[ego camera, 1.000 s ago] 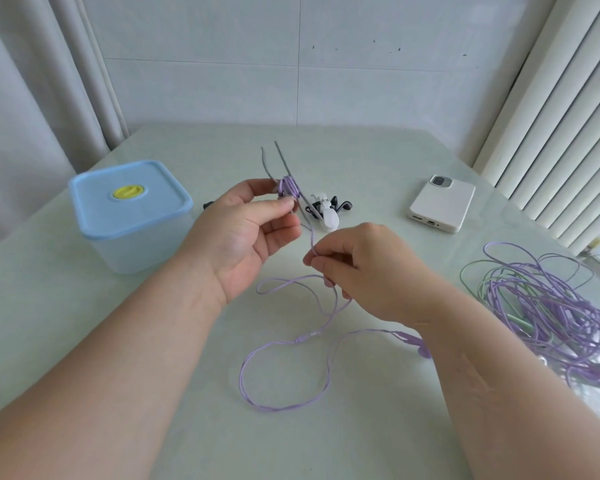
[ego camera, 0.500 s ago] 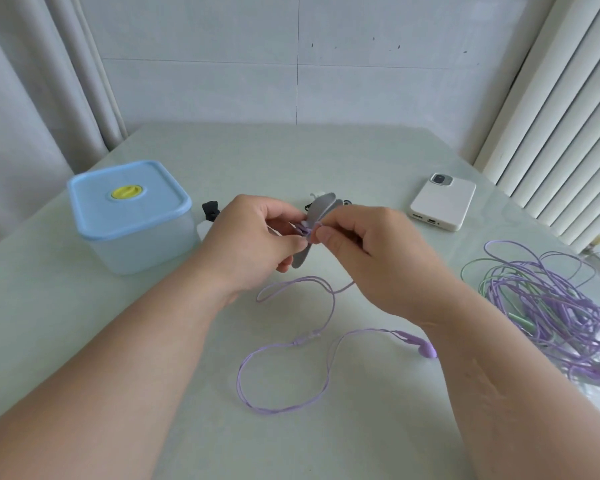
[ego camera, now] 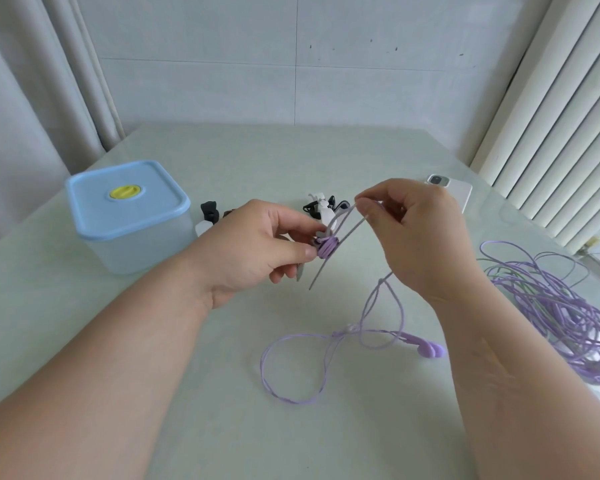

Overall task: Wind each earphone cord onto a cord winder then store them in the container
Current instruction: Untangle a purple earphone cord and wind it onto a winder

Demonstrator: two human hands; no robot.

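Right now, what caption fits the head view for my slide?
Left hand pinches the winder, partly wound with purple cord; right hand holds the cord beside it.

Container [ego camera: 132,244], left of left hand [ego camera: 253,247]: frosted translucent plastic walls. Its lid [ego camera: 94,188]: opaque blue plastic, satin.
Cord winder [ego camera: 352,230], between the hands: thin, grey, matt, rubbery look.
Earphone cord [ego camera: 291,398], below right hand [ego camera: 420,233]: lilac, smooth, matt coating.
Table [ego camera: 222,427]: glossy, smooth.
Phone [ego camera: 459,195], behind right hand: smooth white shell.

Table [ego camera: 291,157] bears container [ego camera: 129,220], phone [ego camera: 463,194] — tangled cords [ego camera: 551,303].
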